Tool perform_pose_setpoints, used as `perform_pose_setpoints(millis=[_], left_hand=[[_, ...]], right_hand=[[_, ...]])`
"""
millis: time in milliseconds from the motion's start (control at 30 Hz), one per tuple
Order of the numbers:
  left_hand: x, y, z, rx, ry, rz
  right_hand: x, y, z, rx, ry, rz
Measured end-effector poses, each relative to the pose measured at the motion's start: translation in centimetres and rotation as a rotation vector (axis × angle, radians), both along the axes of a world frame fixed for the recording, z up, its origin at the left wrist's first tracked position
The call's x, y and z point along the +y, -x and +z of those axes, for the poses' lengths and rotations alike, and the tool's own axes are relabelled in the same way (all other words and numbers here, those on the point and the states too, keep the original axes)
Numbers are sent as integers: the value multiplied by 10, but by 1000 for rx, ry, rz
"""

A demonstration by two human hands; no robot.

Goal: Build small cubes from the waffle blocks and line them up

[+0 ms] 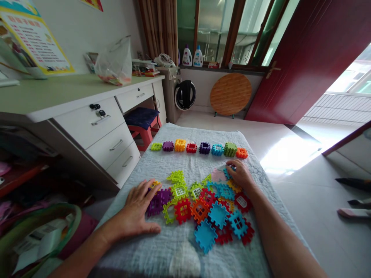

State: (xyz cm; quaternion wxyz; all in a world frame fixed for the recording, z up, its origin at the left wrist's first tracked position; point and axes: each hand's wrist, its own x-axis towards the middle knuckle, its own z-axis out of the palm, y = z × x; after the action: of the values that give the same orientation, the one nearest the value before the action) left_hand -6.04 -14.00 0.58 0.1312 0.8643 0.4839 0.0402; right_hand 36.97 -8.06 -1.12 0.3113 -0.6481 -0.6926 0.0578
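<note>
Toothed, windowed plastic tiles (199, 206), many-coloured, lie heaped between the left hand (138, 211), flat and empty, and the right hand (241, 176), curled on a blue tile (227, 172), grasp unclear.

Pretty bright daylight pouring in through the open door (307, 58) and the window (217, 27), blowing out a glare patch on the floor (284, 158), while the lower left corner is murky and the edges bend fisheye-style and smear.

A purple notched tile (164, 196) lies flat at the left edge of the loose heap of coloured window tiles (203, 210), and a small blue tile (227, 172) sits half hidden at the heap's far right corner.
</note>
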Motion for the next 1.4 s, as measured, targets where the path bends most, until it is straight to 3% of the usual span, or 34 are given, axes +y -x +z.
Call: perform_pose_setpoints(millis=[300,433,567,667,733,833,967,1067,1233,1400], left_hand=[[51,-49,13,-148,42,-263],[57,-61,25,-59,61,-253],[29,-75,54,12,30,-291],[-8,-100,77,-47,-19,-461],[-30,-123,83,-97,-64,-660],[-49,-160,70,-131,-245,-936],[-48,-194,40,-189,-495,-1077],[-40,-202,31,-204,-556,-1062],[-25,-192,30,-165,-555,-925],[-9,-178,21,-144,-528,-863]], right_hand=[[0,0,1,5,6,23],[0,0,1,1,9,19],[0,0,2,17,13,15],[-1,1,5,92,24,-1],[-2,1,8,162,47,-40],[-4,0,10,212,60,-80],[-5,0,11,215,57,-83],[-5,0,12,209,60,-75],[-5,0,16,204,99,-43],[-10,-10,21,83,207,134]])
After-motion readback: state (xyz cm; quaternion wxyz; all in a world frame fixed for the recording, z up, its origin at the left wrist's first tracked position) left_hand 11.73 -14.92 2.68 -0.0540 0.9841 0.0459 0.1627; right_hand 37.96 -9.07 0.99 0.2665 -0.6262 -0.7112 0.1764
